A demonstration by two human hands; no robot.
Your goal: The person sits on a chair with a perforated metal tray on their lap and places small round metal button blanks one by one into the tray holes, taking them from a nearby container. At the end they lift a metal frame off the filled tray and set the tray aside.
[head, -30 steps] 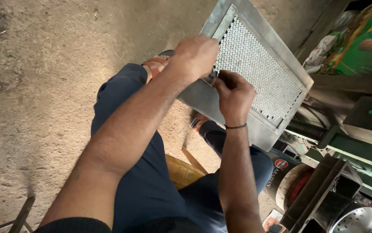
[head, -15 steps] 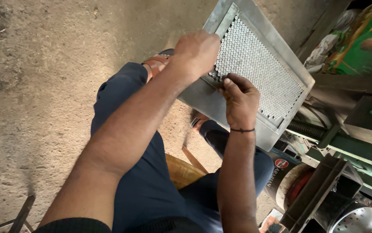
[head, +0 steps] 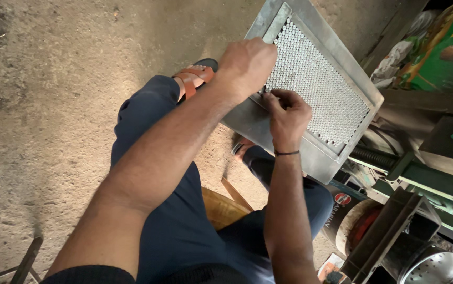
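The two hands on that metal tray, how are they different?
The left hand is curled like a fist over the tray's near edge, while the right hand pinches with its fingertips at the rows of small round pieces. The right hand's wrist wears a thin dark band; the left hand's wrist is bare. Both touch the same grey tray.

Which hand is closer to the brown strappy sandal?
Left. The left hand grips the grey metal tray's edge just beside the brown strappy sandal; the right hand rests farther off on the tray.
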